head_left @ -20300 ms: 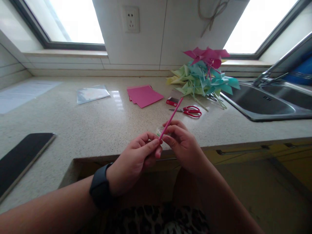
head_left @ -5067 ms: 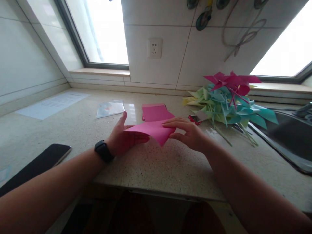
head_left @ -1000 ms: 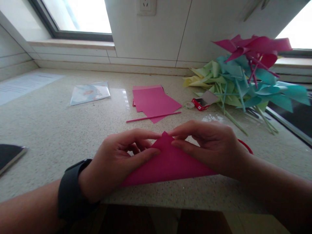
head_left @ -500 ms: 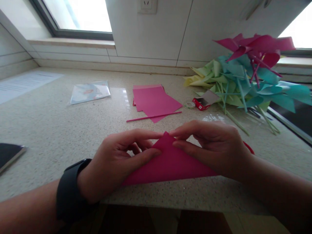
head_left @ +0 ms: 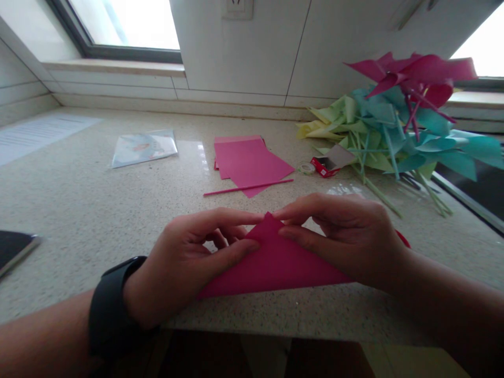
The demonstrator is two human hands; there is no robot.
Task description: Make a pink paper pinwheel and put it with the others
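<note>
A pink paper sheet folded into a triangle point(head_left: 275, 262) lies near the front edge of the speckled counter point(head_left: 98, 210). My left hand point(head_left: 189, 260), with a black watch on its wrist, pinches the triangle's top corner from the left. My right hand point(head_left: 342, 236) pinches the same corner from the right, fingers closed on the paper. Both hands rest on the folded sheet.
Behind lie a stack of pink sheets point(head_left: 248, 160), a pink straw point(head_left: 248, 188), a tape roll point(head_left: 305, 168) and a small red box point(head_left: 325, 167). A heap of paper pinwheels point(head_left: 394, 121) sits right, red scissors point(head_left: 403, 240) behind my right wrist. A clear packet point(head_left: 144, 148), white paper point(head_left: 35, 134), dark phone point(head_left: 13, 249) left.
Over the last second almost nothing moved; both hands keep pinching the triangle's top corner. Earlier I held a pink straw, then folded a flat pink sheet into this triangle.
</note>
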